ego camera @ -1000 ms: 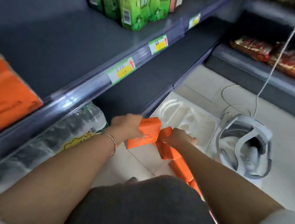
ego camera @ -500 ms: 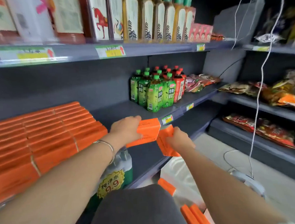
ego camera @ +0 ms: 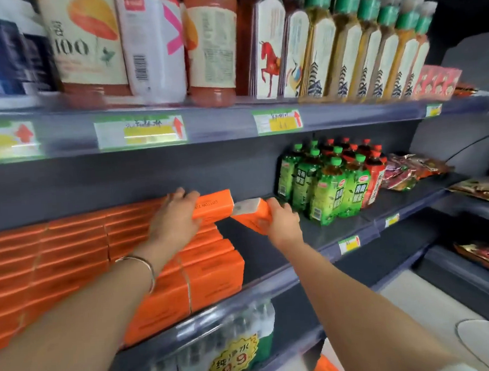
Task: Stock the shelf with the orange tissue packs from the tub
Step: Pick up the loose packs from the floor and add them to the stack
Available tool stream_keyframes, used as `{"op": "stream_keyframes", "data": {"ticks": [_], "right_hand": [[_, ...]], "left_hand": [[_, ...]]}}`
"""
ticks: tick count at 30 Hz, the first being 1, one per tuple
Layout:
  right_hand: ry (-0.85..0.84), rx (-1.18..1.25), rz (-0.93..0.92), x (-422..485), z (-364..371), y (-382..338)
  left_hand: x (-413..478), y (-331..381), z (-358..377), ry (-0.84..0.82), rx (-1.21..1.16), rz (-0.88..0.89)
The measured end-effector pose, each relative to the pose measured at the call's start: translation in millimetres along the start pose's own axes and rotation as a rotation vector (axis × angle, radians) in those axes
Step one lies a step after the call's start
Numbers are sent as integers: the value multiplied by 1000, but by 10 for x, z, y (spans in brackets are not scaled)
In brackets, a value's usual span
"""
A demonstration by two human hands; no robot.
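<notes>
Fingers (ego camera: pixel 179 194) of the left hand (ego camera: pixel 175 220) curled over the long top edge of an orange tissue pack (ego camera: pixel 215 206); firm grip, pack level, printed face toward the camera. Set against the top right corner of the orange stack (ego camera: pixel 67 257), at the height of its uppermost row. Likewise the right hand (ego camera: pixel 284 224) wrapped round the near end of a second orange pack (ego camera: pixel 253 217); tilted, far end up and leftward, pale end panel just beside the first pack, touching or not hard to tell. Held over bare grey shelf (ego camera: pixel 272 256), between stack and green bottles (ego camera: pixel 322 191). Stack several rows high, filling the left part of the same shelf to its front rim. Thin metal bangle (ego camera: pixel 145 266) on the left wrist. Farther right, foil snack packets (ego camera: pixel 408 169). On the level above, tall bottles (ego camera: pixel 358 44), with price tags (ego camera: pixel 277 121) along the rim. On the level below, shrink-wrapped water bottles (ego camera: pixel 221 351). At the bottom edge, near the floor, a third orange pack (ego camera: pixel 325 370); its container not discernible.
</notes>
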State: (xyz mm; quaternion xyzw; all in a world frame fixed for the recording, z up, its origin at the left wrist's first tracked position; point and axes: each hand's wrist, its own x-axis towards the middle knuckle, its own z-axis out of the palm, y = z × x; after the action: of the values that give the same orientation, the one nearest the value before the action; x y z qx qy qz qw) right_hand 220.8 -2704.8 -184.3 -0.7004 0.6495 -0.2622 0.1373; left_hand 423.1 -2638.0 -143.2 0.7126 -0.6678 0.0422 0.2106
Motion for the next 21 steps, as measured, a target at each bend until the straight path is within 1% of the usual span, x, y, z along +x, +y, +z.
{"op": "stream_keyframes", "data": {"ticks": [2,6,9,14,16,18,19,21], "right_hand": [[-2,-29,-12,314,277,-139],[-19,-141,-74,895,711,-347],[-96,-250,-128,1280,949,-464],[-158,-301,-273,1763,1429,-665],[-126,-323,-332,1851,1547,-730],[-33,-271,-351,1928,1636,-768],[29,-239,-326,1956,1679,-766],[105,-160,-195,1947,1721,-744]], "left_hand": [[233,-218,46,30,23,-46],[650,-511,121,120,39,-76],[872,-645,216,156,39,-37],[1082,-753,386,182,64,16],[1129,-778,440,175,61,29],[1151,-799,474,171,60,18],[1153,-810,484,170,63,9],[1159,-832,495,175,59,-11]]}}
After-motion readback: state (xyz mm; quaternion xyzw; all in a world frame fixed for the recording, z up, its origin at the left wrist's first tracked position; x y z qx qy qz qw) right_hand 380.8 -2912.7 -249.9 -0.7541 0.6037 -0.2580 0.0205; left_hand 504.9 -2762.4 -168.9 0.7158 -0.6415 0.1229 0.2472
